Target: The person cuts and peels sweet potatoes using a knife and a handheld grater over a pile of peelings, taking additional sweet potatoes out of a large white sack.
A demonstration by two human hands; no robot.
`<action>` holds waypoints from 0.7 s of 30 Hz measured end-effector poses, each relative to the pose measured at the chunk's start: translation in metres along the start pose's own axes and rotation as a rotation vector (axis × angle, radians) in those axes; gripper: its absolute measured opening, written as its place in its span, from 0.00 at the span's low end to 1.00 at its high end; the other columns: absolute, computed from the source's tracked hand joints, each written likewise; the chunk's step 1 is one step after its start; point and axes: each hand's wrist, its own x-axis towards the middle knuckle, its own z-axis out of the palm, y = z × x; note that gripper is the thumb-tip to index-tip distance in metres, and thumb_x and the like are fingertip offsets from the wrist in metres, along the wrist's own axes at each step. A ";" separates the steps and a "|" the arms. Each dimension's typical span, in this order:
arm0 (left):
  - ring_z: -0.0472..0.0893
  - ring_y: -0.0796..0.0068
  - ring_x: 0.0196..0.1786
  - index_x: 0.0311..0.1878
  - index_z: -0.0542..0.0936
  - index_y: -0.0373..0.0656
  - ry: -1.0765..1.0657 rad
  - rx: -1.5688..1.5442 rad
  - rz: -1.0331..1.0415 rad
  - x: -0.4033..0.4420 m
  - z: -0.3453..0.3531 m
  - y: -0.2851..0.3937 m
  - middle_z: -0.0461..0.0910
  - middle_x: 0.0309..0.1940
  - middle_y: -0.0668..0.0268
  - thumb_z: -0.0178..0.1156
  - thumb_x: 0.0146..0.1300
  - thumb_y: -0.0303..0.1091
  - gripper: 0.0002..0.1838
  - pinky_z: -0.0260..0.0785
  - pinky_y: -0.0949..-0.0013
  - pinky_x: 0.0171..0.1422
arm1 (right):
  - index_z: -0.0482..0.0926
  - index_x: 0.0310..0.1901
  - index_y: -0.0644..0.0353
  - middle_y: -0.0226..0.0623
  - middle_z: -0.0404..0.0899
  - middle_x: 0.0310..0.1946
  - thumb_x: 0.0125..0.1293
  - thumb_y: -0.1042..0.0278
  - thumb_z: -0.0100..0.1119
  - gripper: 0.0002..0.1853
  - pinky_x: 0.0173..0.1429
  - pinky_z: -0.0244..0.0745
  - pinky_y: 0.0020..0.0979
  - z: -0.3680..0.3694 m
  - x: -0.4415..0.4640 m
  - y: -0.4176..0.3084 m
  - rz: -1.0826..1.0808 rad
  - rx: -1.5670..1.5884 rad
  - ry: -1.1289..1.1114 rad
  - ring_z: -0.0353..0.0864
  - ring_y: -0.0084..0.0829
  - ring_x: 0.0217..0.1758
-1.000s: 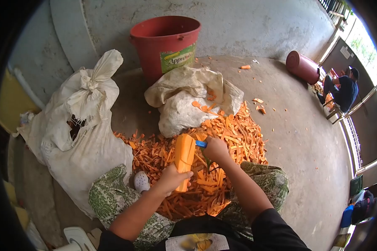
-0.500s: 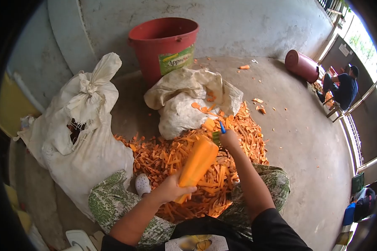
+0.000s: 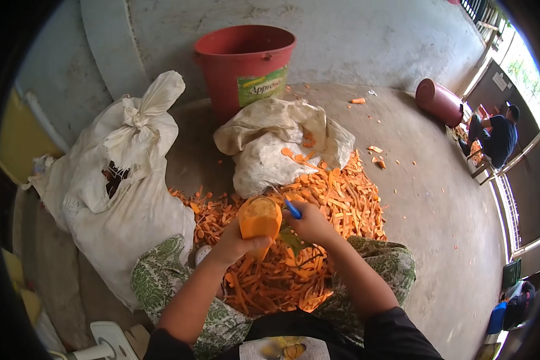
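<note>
My left hand (image 3: 237,243) is wrapped round a thick orange carrot (image 3: 261,219), peeled smooth. The carrot is tilted, its broad blunt end up towards the camera and its narrower part down below my thumb. Just right of it, my right hand (image 3: 311,225) is closed round a blue-handled tool (image 3: 293,210), whose working end I cannot make out. A green, blurred thing (image 3: 294,241) shows under my right hand. Both hands are above a heap of orange peelings (image 3: 348,198), strips and round slices mixed, lying between my legs.
A crumpled white sack (image 3: 270,162) lies behind the heap, with a red tub (image 3: 219,84) beyond it. On the left leans a tied, torn white sack (image 3: 126,204). At far right a person (image 3: 500,138) sits near a tipped red bin (image 3: 438,102).
The carrot has turned its broad end up towards the camera and moved left and slightly down. My right hand has come left and down beside it, and the view has shifted slightly.
</note>
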 end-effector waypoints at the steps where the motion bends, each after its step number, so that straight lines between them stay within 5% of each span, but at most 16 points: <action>1: 0.77 0.75 0.38 0.48 0.71 0.38 0.013 -0.071 -0.014 0.001 0.001 0.000 0.76 0.36 0.64 0.64 0.53 0.35 0.21 0.71 0.72 0.41 | 0.73 0.33 0.62 0.43 0.71 0.18 0.60 0.62 0.53 0.11 0.31 0.65 0.36 -0.006 -0.002 -0.001 -0.003 -0.001 0.000 0.70 0.37 0.22; 8: 0.78 0.74 0.24 0.45 0.71 0.36 -0.157 -0.314 -0.227 -0.002 -0.010 0.013 0.76 0.28 0.62 0.60 0.56 0.49 0.25 0.72 0.74 0.26 | 0.75 0.34 0.58 0.44 0.74 0.20 0.44 0.73 0.60 0.12 0.29 0.67 0.37 -0.046 -0.022 -0.007 -0.388 -0.324 -0.016 0.75 0.45 0.25; 18: 0.78 0.78 0.26 0.47 0.71 0.36 -0.111 -0.031 -0.258 0.002 -0.015 0.003 0.77 0.30 0.64 0.61 0.55 0.50 0.27 0.72 0.74 0.27 | 0.75 0.31 0.55 0.36 0.75 0.17 0.44 0.67 0.64 0.11 0.26 0.69 0.34 -0.048 -0.034 -0.010 -0.515 -0.445 -0.037 0.77 0.39 0.22; 21: 0.78 0.78 0.27 0.47 0.71 0.36 -0.237 0.034 -0.315 0.002 -0.019 0.002 0.77 0.31 0.65 0.61 0.55 0.51 0.27 0.72 0.74 0.29 | 0.76 0.32 0.54 0.36 0.75 0.17 0.45 0.67 0.64 0.11 0.26 0.69 0.34 -0.049 -0.034 -0.011 -0.520 -0.425 -0.042 0.77 0.39 0.21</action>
